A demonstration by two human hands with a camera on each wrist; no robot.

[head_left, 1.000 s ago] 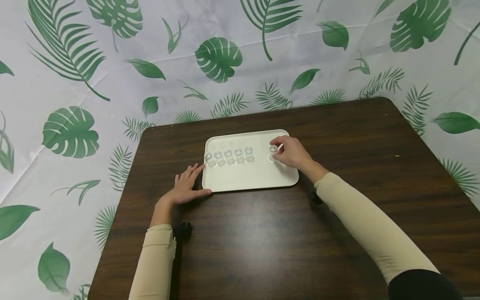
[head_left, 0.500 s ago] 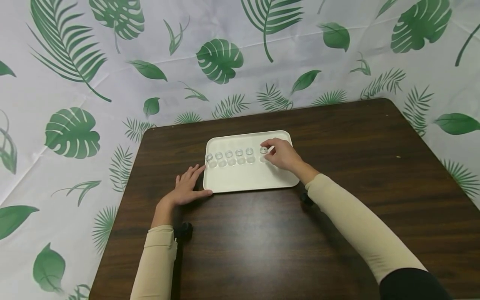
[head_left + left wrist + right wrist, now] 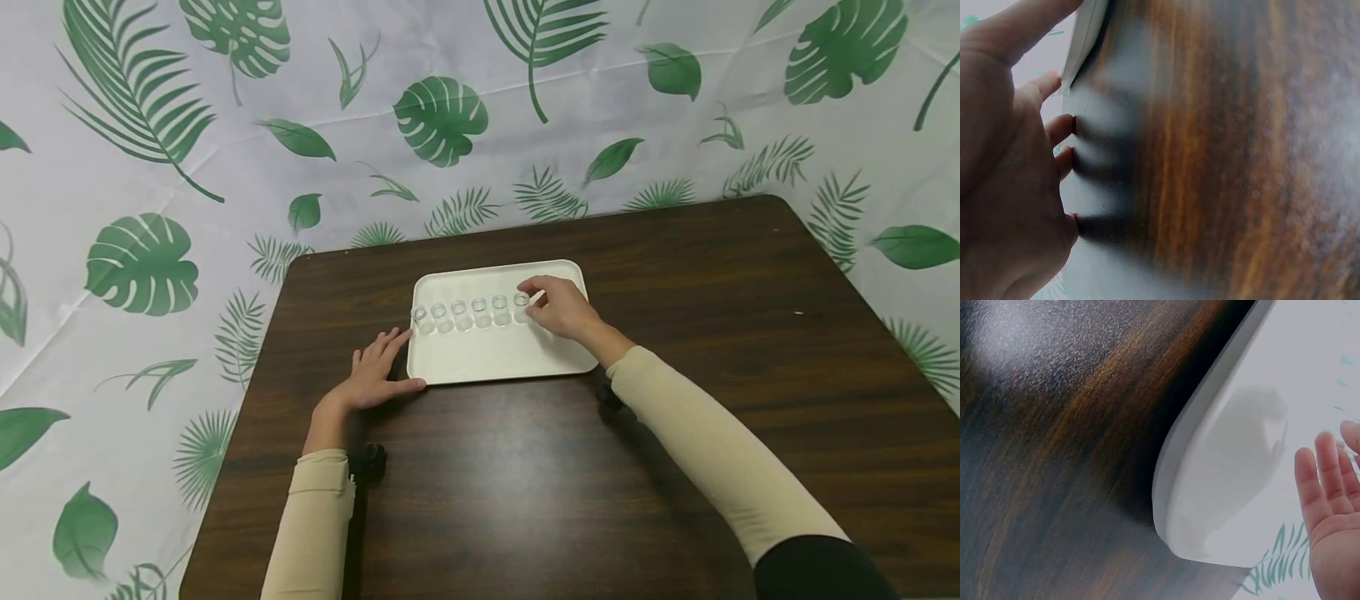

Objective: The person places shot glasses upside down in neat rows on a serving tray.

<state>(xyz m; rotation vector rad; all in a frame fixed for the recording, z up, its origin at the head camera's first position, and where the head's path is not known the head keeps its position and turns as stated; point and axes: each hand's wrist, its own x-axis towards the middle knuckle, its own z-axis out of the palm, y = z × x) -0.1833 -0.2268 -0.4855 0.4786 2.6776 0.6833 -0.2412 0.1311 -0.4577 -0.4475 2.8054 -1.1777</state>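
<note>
Several small clear glass jars [image 3: 460,312] stand upright in a row on a white tray [image 3: 502,358]. At the row's right end, my right hand [image 3: 564,309] pinches the last clear jar [image 3: 521,307] between thumb and fingers. That jar stands close beside its neighbour. My left hand [image 3: 369,377] lies spread at the tray's left side, its thumb and index fingertip against the tray edge. In the left wrist view, the fingertips of the left hand [image 3: 1013,169] touch the table. The right wrist view shows part of the right hand [image 3: 1335,512] beyond the tray; its jar is out of sight.
The tray rests on a dark brown wooden table [image 3: 510,483]. Behind the table hangs a white cloth [image 3: 337,192] printed with green leaves. Dark camera mounts [image 3: 369,461] show at both wrists.
My right hand has slid the jar leftward across the tray to the end of the row. The left hand has stayed in place at the tray's left edge.
</note>
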